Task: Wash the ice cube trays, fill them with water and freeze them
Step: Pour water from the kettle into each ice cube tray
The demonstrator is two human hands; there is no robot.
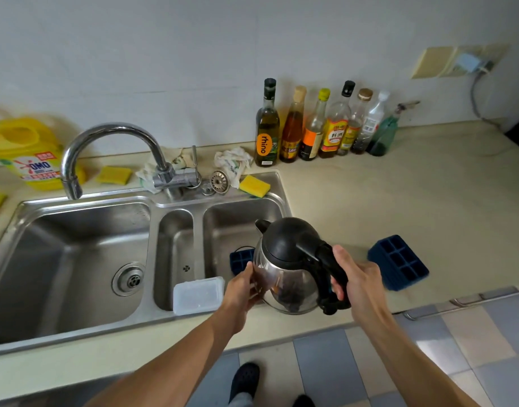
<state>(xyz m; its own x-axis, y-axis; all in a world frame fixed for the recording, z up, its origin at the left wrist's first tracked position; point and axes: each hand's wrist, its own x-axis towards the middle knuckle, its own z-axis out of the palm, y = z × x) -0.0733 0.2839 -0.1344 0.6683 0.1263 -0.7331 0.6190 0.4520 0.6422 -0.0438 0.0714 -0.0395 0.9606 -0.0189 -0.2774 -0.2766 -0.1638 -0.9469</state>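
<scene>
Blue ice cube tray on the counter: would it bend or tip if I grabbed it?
The dark blue ice cube tray looks empty, so probably light. Its thick matte walls suggest soft silicone, so it may flex. Sitting low and wide on the beige countertop, it would likely slide rather than tip.
</scene>
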